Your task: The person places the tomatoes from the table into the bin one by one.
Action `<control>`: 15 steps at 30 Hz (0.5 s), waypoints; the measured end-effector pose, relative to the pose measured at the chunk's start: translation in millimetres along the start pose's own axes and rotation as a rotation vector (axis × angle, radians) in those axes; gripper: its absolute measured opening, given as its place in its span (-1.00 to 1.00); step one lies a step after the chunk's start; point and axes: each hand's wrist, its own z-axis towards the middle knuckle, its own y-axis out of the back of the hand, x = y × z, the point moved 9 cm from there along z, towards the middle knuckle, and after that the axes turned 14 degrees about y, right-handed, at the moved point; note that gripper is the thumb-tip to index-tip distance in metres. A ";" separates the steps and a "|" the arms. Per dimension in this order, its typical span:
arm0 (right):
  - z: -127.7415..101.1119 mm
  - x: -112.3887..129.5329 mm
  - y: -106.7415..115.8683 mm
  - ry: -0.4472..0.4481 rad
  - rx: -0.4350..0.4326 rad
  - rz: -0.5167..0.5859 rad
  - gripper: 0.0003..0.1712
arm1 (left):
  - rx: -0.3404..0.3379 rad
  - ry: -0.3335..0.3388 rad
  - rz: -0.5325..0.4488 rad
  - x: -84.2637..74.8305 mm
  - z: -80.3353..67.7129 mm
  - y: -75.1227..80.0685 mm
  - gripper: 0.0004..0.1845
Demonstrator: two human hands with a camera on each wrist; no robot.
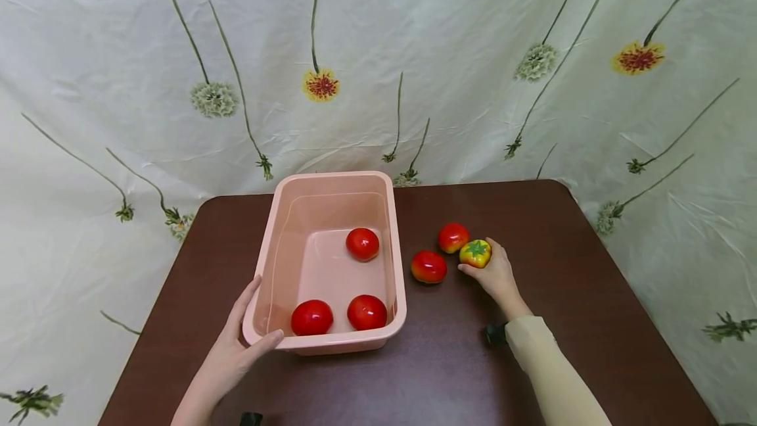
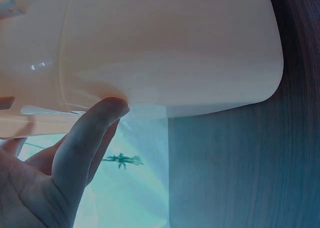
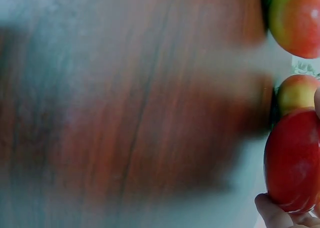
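Observation:
My left hand (image 1: 227, 350) spans the near left corner of a pink plastic basin (image 1: 334, 342), its thumb against the near rim and its fingers along the left side. In the left wrist view, the left hand (image 2: 65, 173) touches the basin's outer wall (image 2: 175, 47) with fairly straight digits. Three red tomatoes lie inside the basin, one (image 1: 363, 244) farther back. To its right, my right hand (image 1: 499, 278) pinches a tomato (image 1: 476, 253), turned so its yellow underside and green calyx show. Beside it on the table are two more tomatoes, one farther (image 1: 453, 237) and one nearer (image 1: 428, 267).
The dark brown table (image 1: 591, 321) has rounded far corners. Behind it hangs a pale cloth (image 1: 461, 51) printed with flowers. A small black object (image 1: 495, 334) sits by the right wrist, and another (image 1: 251, 419) shows at the bottom edge.

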 end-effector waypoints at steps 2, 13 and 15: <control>-0.2 2.6 2.2 0.007 -0.008 0.000 0.04 | -0.001 -0.004 -0.008 0.1 -0.5 -0.1 0.05; -0.3 33.6 21.7 0.065 -0.052 0.023 0.05 | -0.007 0.002 0.007 0.9 -0.3 1.1 0.04; 0.5 42.0 23.3 0.078 -0.051 0.031 0.05 | -0.010 0.002 0.016 0.9 -0.1 1.1 0.04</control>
